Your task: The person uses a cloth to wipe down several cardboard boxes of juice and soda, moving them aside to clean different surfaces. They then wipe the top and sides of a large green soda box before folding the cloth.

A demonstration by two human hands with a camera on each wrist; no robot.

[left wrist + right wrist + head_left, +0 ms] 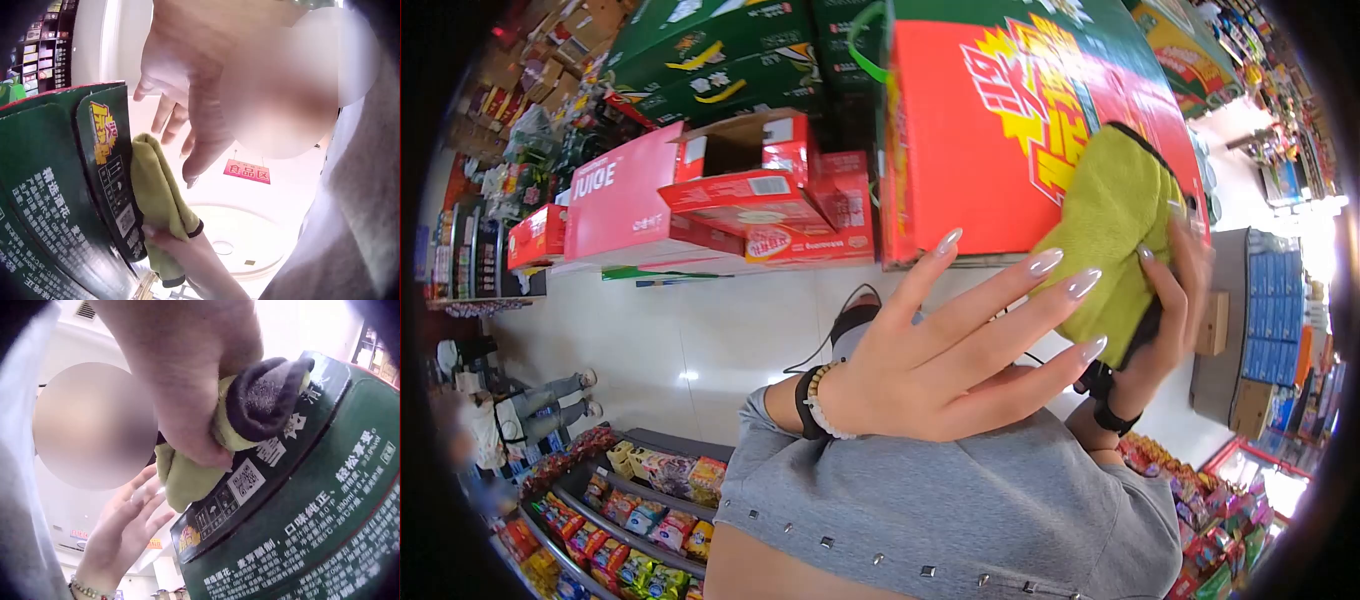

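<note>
A folded yellow-green cloth (1112, 215) with dark edging lies against the near right part of a large red and green carton (960, 160). My right hand (1170, 310) grips its right side, with the thumb laid across the fabric. In the right wrist view the cloth (190, 478) is bunched under that hand (187, 394), and a dark fuzzy end shows. My left hand (970, 350) hovers in front of me with its fingers spread and fingertips close to the cloth's left edge. In the left wrist view its fingers (172, 119) hang loose, with nothing between them.
To the left of the carton stand a pink juice box (625, 195) and an open red box (750, 190). Green cartons (720, 65) are stacked behind. Snack shelves (630, 520) line the near left, and a person (530, 420) is at the far left. Blue packs (1270, 320) stand right.
</note>
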